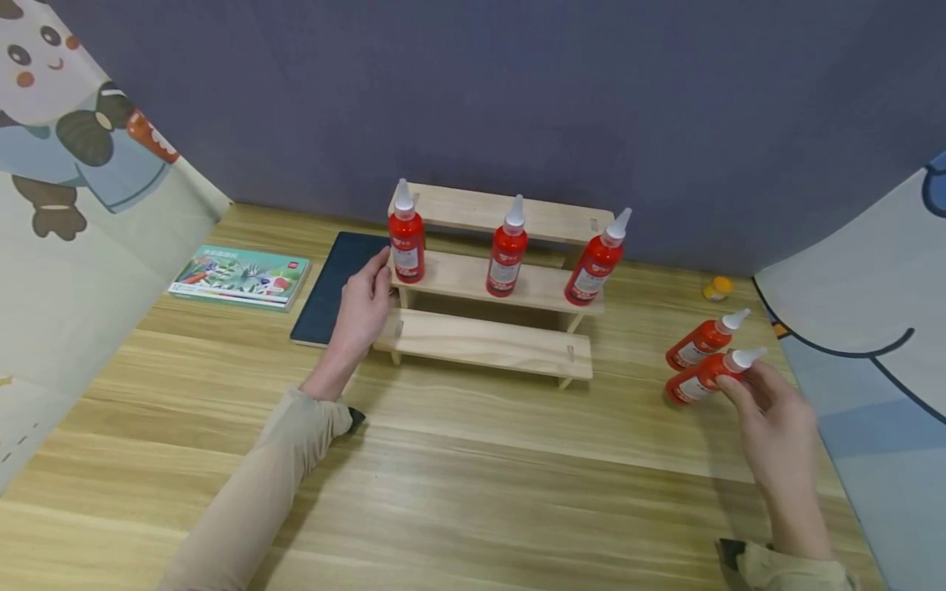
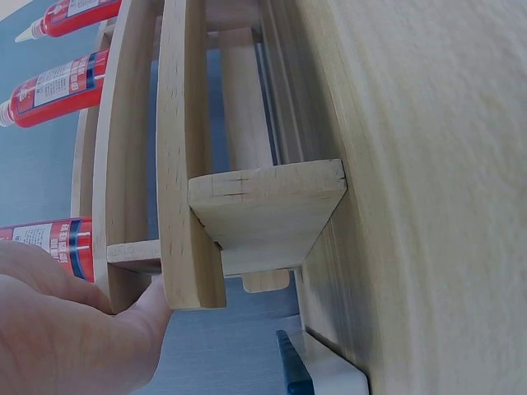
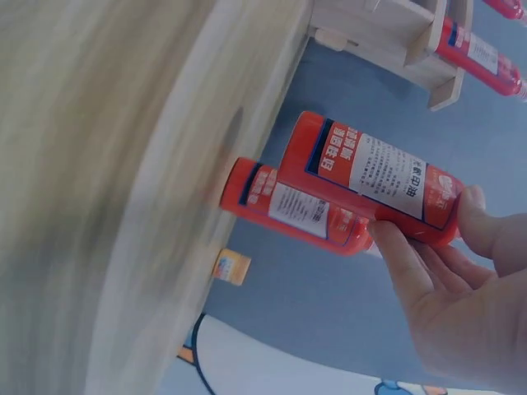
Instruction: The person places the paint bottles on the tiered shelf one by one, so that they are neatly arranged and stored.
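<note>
A three-tier wooden stand (image 1: pixel 484 343) bears three red bottles with white pointed nozzles on its middle tier: a left bottle (image 1: pixel 406 246), a middle bottle (image 1: pixel 507 261) and a right bottle (image 1: pixel 594 271). My left hand (image 1: pixel 364 308) grips the left end of that tier, beside the left bottle; the left wrist view shows the hand (image 2: pixel 74 329) curled at the board's end. Over at the right, my right hand (image 1: pixel 779 427) holds another red bottle (image 3: pixel 370 177) near its top, raised off the table. Close behind it stands a further red bottle (image 1: pixel 695 345) on the table.
A small orange-capped container (image 1: pixel 717 288) stands at the back right. Left of the stand lie a dark flat book (image 1: pixel 336 283) and a colourful booklet (image 1: pixel 240 277). A dark wall (image 1: pixel 473 98) rises behind the wooden table (image 1: pixel 473 484), with printed side panels.
</note>
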A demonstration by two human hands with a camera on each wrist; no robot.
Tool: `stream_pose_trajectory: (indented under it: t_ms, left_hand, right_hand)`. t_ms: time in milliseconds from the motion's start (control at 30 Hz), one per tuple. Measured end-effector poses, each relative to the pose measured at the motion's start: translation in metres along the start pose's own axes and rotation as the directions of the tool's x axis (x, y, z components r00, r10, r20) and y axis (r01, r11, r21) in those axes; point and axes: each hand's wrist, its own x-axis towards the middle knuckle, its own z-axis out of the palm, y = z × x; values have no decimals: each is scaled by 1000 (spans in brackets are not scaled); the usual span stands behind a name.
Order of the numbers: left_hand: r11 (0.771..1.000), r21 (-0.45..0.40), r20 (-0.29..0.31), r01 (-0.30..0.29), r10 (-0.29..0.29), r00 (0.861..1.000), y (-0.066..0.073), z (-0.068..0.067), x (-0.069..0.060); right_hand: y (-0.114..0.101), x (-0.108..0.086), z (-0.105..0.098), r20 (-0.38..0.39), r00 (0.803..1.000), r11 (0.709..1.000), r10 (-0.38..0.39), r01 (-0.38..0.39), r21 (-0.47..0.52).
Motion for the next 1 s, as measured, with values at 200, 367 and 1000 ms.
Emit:
stream_pose_trajectory:
  t_ms: [200,367,1000]
  left_hand:
    - [1000,-4,-2,0,0,1000,0,-1,0]
    - [1000,7,-6,-10,10,1000,-1,-1,0]
    - [1000,2,1,0,0,1000,0,0,0]
  right_hand:
    - [-10,3,6,-5,998,997,-67,67,36]
    - [-21,6,11,-1,995,992,-102,102,69]
    - [-49,7,30,32,986,976,-165,158,152]
